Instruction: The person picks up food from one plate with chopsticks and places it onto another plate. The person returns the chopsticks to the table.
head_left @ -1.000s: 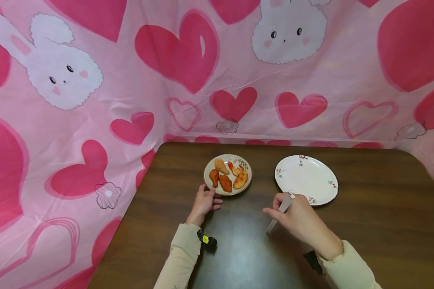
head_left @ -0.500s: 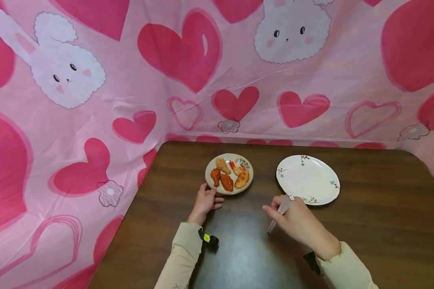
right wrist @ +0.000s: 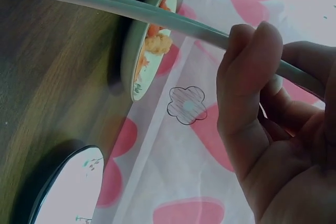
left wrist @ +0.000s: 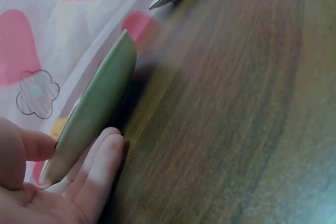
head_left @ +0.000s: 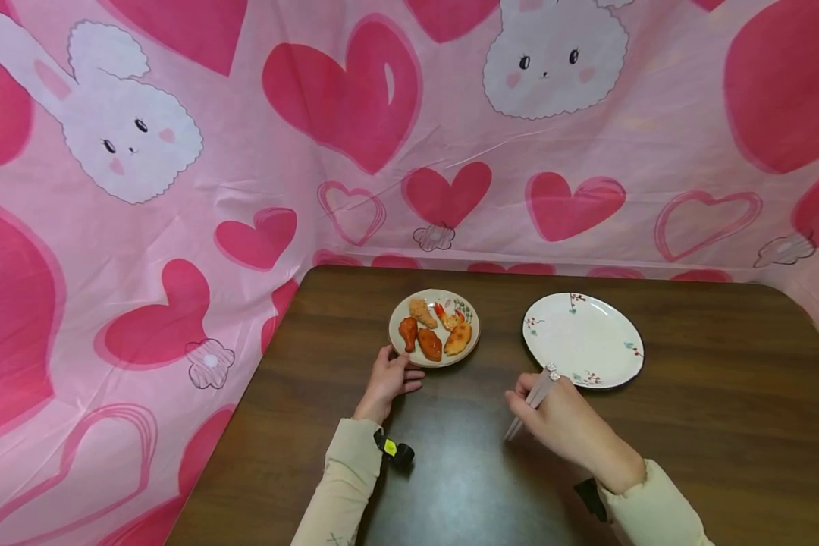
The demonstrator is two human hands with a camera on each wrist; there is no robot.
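Note:
At the left, a small round plate point(head_left: 399, 317) carries a drumstick point(head_left: 408, 334), a glazed wing-like piece point(head_left: 429, 344), a fried piece point(head_left: 422, 312), a prawn point(head_left: 448, 316) and a golden half-moon piece point(head_left: 459, 339). My left hand point(head_left: 387, 383) pinches its near-left rim. In the left wrist view the thumb lies on the rim, the fingers point(left wrist: 100, 171) under the plate's side point(left wrist: 100, 100). A pair of chopsticks point(right wrist: 131, 11) is in my right hand point(head_left: 566, 421), tips pointing down and close together, nothing between them. The hand is in front of a white oval plate.
The larger white oval plate point(head_left: 580, 334), with small painted sprigs, stands on the right of the brown wooden table point(head_left: 723, 394). A pink cloth point(head_left: 464, 136) with hearts and rabbits hangs behind the table and along its left side.
My right thumb has drawn in slightly against the chopsticks, and their two tips now show separately. The left hand keeps its hold on the small plate. The head view has shifted a little.

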